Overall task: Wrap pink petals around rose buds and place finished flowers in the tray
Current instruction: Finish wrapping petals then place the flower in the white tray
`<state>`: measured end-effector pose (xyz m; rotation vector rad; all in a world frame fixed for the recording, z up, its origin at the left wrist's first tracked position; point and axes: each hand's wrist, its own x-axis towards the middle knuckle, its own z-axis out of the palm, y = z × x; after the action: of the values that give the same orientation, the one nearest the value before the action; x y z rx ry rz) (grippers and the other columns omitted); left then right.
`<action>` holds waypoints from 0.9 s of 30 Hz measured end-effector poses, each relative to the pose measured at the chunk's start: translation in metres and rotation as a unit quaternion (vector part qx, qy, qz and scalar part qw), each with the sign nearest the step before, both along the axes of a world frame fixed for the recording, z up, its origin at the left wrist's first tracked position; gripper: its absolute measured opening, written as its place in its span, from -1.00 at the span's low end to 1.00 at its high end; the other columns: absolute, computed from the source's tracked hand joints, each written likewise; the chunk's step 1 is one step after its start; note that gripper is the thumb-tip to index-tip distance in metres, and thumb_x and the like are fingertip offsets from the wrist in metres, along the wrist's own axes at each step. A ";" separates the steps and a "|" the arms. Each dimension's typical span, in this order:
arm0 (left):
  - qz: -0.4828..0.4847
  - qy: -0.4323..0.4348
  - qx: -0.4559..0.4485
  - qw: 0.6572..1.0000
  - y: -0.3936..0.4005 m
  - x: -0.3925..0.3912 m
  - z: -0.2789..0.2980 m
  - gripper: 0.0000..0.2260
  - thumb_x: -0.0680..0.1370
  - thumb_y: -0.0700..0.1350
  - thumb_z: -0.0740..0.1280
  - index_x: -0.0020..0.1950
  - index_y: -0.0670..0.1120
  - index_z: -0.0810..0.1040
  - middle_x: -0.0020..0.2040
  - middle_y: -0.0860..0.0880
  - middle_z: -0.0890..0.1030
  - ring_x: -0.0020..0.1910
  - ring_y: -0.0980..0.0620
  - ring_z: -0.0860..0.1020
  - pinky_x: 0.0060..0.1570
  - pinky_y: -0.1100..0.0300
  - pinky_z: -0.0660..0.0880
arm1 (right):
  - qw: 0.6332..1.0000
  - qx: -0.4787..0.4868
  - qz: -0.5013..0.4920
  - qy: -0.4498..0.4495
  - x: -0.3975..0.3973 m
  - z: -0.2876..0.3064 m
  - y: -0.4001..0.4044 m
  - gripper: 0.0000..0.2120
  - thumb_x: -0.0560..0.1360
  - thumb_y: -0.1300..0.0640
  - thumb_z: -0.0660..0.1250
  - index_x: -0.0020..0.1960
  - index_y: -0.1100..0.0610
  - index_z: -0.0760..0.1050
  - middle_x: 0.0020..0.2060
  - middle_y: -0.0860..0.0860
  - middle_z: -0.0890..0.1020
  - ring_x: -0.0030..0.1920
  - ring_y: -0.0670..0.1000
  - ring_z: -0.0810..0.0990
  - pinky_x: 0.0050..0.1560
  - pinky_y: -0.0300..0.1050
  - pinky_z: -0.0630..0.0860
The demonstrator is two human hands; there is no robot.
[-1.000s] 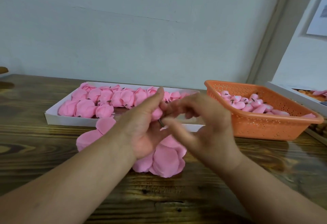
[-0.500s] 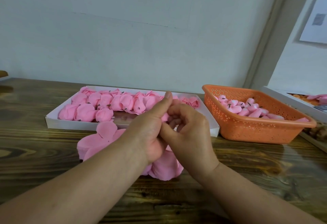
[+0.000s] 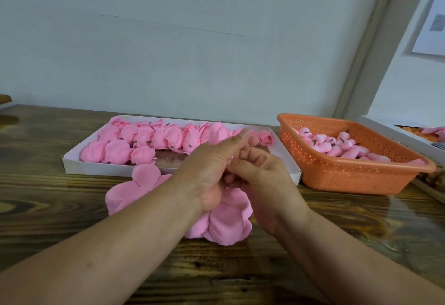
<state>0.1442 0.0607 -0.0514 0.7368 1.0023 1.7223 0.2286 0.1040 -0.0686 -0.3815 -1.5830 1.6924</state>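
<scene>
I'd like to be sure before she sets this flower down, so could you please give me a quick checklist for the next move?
1. Flower held in both hands, left hand and right hand: ok.
2. Petal fully wrapped round the bud: cannot tell, fingers hide it.
3. Free space in the white tray, bare near its right front: ok.
4. Loose petals at hand on the table: ok.
5. Buds left in the orange basket: ok.
</scene>
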 end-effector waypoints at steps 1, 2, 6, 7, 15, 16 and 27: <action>-0.006 0.003 -0.003 1.000 -0.001 0.000 0.000 -0.79 0.23 0.07 0.42 -0.40 -0.07 0.67 -0.10 -0.09 0.59 -0.09 -0.08 0.36 -0.28 0.21 0.32 | 1.000 -0.002 0.010 -0.005 0.001 0.000 0.001 -0.88 0.45 0.42 0.29 -0.24 0.29 0.50 -0.50 0.04 0.52 -0.48 -0.11 0.47 -0.41 -0.31 0.44; -0.006 0.004 -0.006 1.000 -0.001 0.000 0.001 -0.77 0.24 0.08 0.42 -0.34 -0.09 0.67 -0.17 -0.06 0.62 -0.16 -0.07 0.41 -0.30 0.22 0.36 | 1.000 0.009 0.019 -0.018 0.003 0.003 0.003 -0.90 0.44 0.41 0.32 -0.23 0.30 0.51 -0.49 0.05 0.52 -0.47 -0.10 0.48 -0.39 -0.30 0.46; 0.064 0.060 0.001 0.996 -0.002 -0.003 0.003 -0.80 0.41 0.00 0.45 -0.29 -0.12 0.65 -0.28 -0.05 0.68 -0.21 0.00 0.67 -0.11 0.13 0.60 | 0.985 0.151 -0.037 -0.068 0.020 0.027 0.024 -0.91 0.34 0.32 0.45 -0.18 0.26 0.57 -0.38 0.04 0.65 -0.38 -0.08 0.59 -0.31 -0.27 0.48; 0.082 0.098 0.000 0.992 -0.004 -0.003 0.004 -0.83 0.47 -0.03 0.43 -0.20 -0.12 0.65 -0.26 -0.04 0.70 -0.20 0.01 0.68 -0.09 0.13 0.61 | 0.978 0.184 -0.073 -0.068 0.024 0.034 0.029 -0.85 0.32 0.25 0.47 -0.12 0.20 0.59 -0.31 0.02 0.66 -0.32 -0.08 0.60 -0.26 -0.23 0.49; 0.112 0.357 -0.028 0.927 -0.013 -0.002 0.001 -0.66 0.49 -0.24 0.26 -0.48 0.00 0.47 -0.62 0.15 0.37 -0.63 0.24 0.31 -0.48 0.29 0.27 | 0.898 0.378 0.078 -0.211 0.023 0.071 0.034 -0.56 0.22 0.06 0.54 0.09 -0.06 0.54 -0.07 -0.05 0.62 -0.15 -0.01 0.51 -0.05 -0.10 0.49; 0.107 0.359 -0.023 0.927 -0.013 -0.003 0.002 -0.68 0.51 -0.23 0.30 -0.44 0.01 0.48 -0.62 0.17 0.38 -0.63 0.25 0.33 -0.51 0.32 0.28 | 0.903 0.363 0.101 -0.208 0.021 0.074 0.034 -0.58 0.23 0.10 0.50 0.08 -0.01 0.55 -0.09 0.00 0.62 -0.14 0.02 0.49 -0.04 -0.08 0.49; -0.017 0.310 -0.084 0.947 -0.012 -0.012 0.013 -0.85 0.47 -0.11 0.44 -0.23 -0.06 0.50 -0.58 0.09 0.34 -0.60 0.17 0.26 -0.54 0.31 0.26 | 0.923 0.298 0.175 -0.167 0.013 0.073 0.046 -0.83 0.34 0.32 0.39 -0.08 0.20 0.62 -0.19 0.20 0.62 -0.13 0.14 0.52 -0.07 -0.01 0.47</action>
<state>0.1322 0.0484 -0.0387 1.2128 1.5272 1.3688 0.2417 0.1500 0.0042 -0.0702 -2.4376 1.3300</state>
